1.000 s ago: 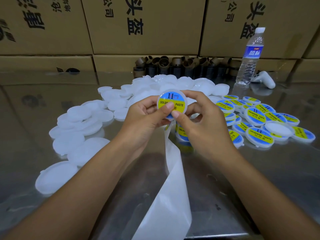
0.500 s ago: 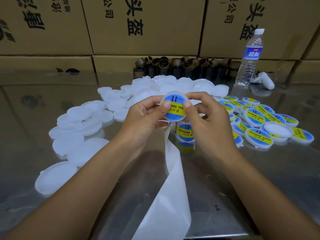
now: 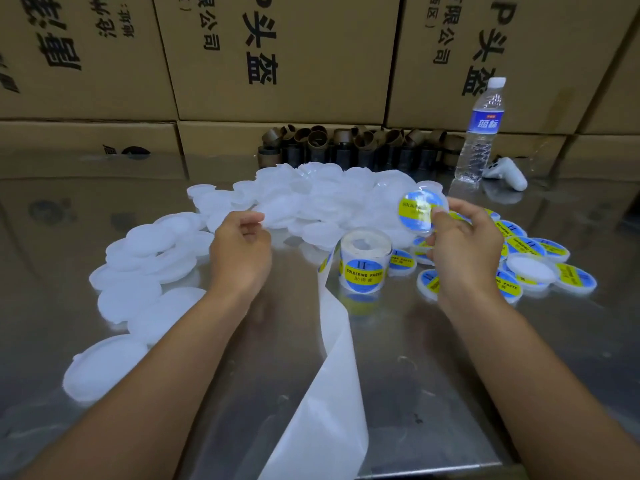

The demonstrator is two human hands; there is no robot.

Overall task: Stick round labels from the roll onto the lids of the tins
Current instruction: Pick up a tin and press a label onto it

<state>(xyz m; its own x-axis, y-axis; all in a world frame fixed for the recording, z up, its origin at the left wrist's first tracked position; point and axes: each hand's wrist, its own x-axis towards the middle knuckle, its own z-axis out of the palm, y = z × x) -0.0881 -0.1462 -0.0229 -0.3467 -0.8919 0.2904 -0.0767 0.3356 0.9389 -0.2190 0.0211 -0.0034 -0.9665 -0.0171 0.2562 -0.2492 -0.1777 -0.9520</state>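
A person's right hand (image 3: pixel 464 258) lifts a freshly labelled white lid (image 3: pixel 420 211) above the back right part of a shiny metal surface (image 3: pixel 433 358). The thumb is on the lid's face and the fingers are curled behind its lower right rim. The lid's flat face tilts toward the camera and its yellow band slants across a blue disc, the print too blurred to read.

The left hand (image 3: pixel 240 252) hovers at the near edge of a heap of plain white lids (image 3: pixel 311 199), its fingers curled toward the palm with nothing seen in them. That heap runs from the back centre round to the left edge.

Between the hands the roll of labels (image 3: pixel 363 261) stands on end with its core upright. The outermost blue-and-yellow sticker faces the camera and reads "II", "SOLDERING PASTE" and "助焊膏". Its bare white backing strip (image 3: pixel 332 375) trails to the near edge.

Finished lids (image 3: pixel 540 258) carrying the same sticker lie overlapping toward the right edge, just beside the right hand. At the back stand brown cardboard cores (image 3: pixel 346 143), a water bottle (image 3: pixel 481 133) with a blue label in Chinese characters, and a white handheld controller (image 3: pixel 509 173). Cartons (image 3: pixel 277 57) behind are printed "头盔" in black.
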